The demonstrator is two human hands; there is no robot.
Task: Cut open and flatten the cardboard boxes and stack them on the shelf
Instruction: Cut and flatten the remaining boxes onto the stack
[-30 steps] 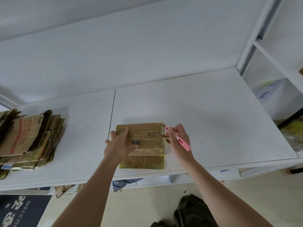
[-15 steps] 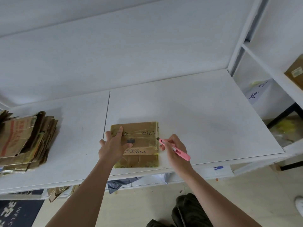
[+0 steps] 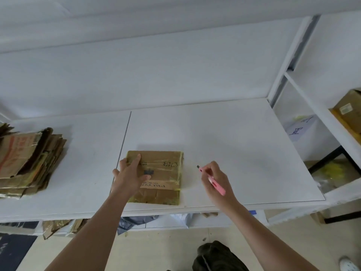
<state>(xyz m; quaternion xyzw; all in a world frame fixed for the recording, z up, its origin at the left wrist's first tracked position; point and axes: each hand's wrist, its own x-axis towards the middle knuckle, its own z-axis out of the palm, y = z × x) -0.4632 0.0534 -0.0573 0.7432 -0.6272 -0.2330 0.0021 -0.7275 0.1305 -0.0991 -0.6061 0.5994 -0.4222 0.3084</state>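
The white shelf [image 3: 234, 145] carries a flattened pile [image 3: 27, 161] far left and the taped box [image 3: 162, 173] near its front edge. The left hand [image 3: 130, 178] presses it flat-fingered; the right hand [image 3: 215, 178] pinches a pink cutter [image 3: 212, 180] just beside it — clear of the cardboard. Best to slit along the tape seams (blade away from the holding fingers).

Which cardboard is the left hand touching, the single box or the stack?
The single taped box mid-shelf, under the left hand. The stack lies untouched at the far left.
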